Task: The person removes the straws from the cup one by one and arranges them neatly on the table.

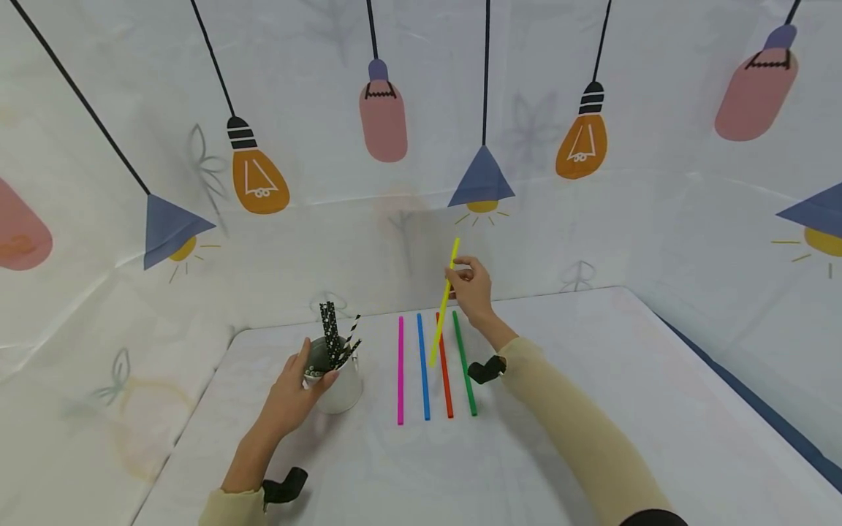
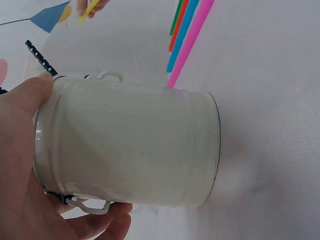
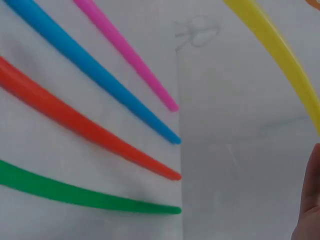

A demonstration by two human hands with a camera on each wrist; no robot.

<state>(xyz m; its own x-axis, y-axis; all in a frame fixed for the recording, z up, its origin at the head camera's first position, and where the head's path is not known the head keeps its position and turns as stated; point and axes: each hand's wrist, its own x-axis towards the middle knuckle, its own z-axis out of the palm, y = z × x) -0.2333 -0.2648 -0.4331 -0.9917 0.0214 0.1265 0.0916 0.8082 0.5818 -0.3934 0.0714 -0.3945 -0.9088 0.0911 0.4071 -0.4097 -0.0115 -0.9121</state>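
Observation:
A yellow straw [image 1: 443,310] is pinched in my right hand [image 1: 475,291], held tilted above the table near its far edge. Beneath it, pink [image 1: 400,372], blue [image 1: 423,365], red [image 1: 447,387] and green [image 1: 465,365] straws lie side by side, a little apart. My left hand [image 1: 289,398] grips a white canister [image 2: 130,140] around its rim, thumb on one side and fingers on the other. Small loop handles show on the canister in the left wrist view. Black-and-white patterned straws [image 1: 330,329] stick up out of it; its inside is mostly hidden.
The white tabletop [image 1: 526,453] runs back to a white sheet wall [image 1: 421,256] printed with hanging lamps. On the right, a dark blue strip [image 1: 750,398] runs along the table's edge.

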